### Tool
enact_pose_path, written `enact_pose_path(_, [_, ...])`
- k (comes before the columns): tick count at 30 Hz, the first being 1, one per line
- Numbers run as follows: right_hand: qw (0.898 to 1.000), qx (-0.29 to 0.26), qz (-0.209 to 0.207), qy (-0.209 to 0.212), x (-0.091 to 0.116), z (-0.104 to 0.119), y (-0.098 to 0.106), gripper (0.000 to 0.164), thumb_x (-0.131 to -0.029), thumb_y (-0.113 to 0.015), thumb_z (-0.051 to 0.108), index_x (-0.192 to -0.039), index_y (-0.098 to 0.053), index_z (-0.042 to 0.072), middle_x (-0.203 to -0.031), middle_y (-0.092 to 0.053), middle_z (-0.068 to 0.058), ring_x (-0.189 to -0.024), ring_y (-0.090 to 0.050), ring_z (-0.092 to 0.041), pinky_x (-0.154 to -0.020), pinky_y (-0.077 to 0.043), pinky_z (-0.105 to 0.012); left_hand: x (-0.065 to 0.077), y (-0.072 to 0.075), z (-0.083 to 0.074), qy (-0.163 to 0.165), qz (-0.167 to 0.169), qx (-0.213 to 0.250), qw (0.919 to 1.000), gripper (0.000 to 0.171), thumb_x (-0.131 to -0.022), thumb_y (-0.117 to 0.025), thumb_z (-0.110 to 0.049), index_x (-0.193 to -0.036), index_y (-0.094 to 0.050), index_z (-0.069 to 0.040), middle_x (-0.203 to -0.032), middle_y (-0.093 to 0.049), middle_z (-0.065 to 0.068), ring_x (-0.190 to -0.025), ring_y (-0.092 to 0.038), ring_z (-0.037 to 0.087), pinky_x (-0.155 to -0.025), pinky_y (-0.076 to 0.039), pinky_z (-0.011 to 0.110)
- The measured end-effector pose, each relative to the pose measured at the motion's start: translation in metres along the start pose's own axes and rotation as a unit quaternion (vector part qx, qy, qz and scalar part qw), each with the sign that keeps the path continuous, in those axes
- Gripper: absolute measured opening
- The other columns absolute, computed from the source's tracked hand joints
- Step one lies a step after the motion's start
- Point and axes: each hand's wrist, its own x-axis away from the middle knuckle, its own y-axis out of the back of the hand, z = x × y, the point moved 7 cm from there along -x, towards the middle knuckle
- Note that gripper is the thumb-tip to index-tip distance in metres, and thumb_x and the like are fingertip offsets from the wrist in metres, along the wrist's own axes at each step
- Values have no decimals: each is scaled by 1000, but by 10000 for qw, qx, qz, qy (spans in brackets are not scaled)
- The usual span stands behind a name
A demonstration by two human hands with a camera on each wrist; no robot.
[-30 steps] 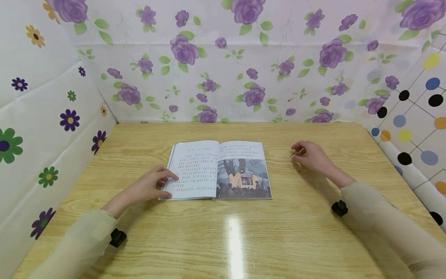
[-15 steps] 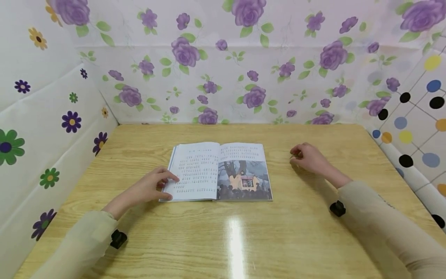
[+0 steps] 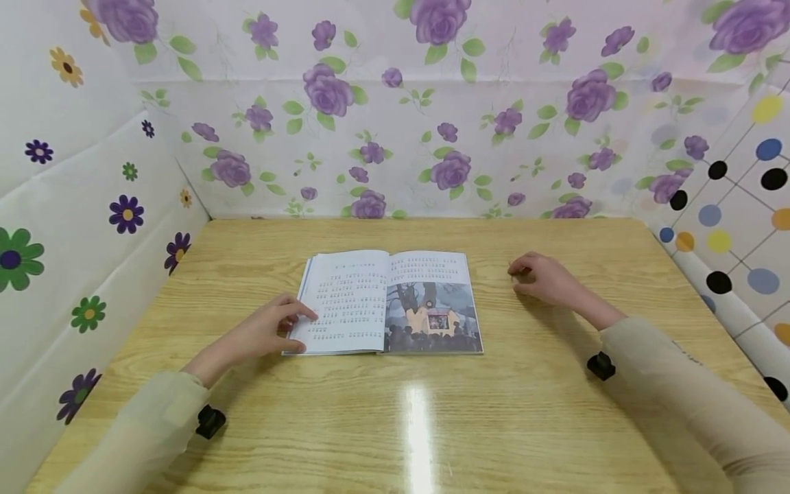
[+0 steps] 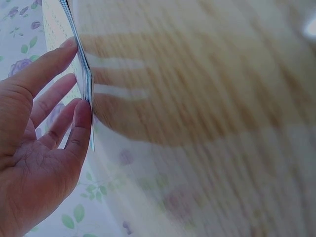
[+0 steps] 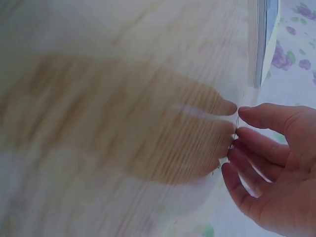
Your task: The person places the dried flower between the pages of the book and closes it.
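Observation:
On the table lies an open book [image 3: 345,302], its left page printed with text and its right page bearing a dark illustration. My left hand [image 3: 274,326] rests on the left page's outer lower corner with relaxed, spread fingers. In the left wrist view, fingertips [image 4: 81,108] lie along the book's edge [image 4: 88,81]. To the right of the book, my right hand [image 3: 546,280] is low over the tabletop, fingers bent towards the thumb. A very thin dark strand-like thing [image 5: 236,123] runs across its fingertips in the right wrist view; I cannot tell its kind.
The wooden table [image 3: 345,425] has a bright reflection near its front. Floral cloth [image 3: 395,137] hangs behind it, with patterned cloth on both sides. Black wrist devices sit under the left sleeve [image 3: 148,412] and right sleeve [image 3: 666,384].
The right hand's fingers have shifted slightly left and opened a little, and a thin tip now shows beyond them. The left hand and the book have stayed in place.

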Motion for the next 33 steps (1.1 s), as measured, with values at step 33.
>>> enact_pose_path(33, [9998,8,-181,-84,-4,-3,0,14,-89,-70,4,-103,-74,5,-96,-70,-13,-82,-61,-22,-72,-51,-37,1,0,-2,-112,-4,23,9999,44,-80,-82,-15,-121,-66,-11,-119,-53,13,-96,-49,19,-84,-52,34])
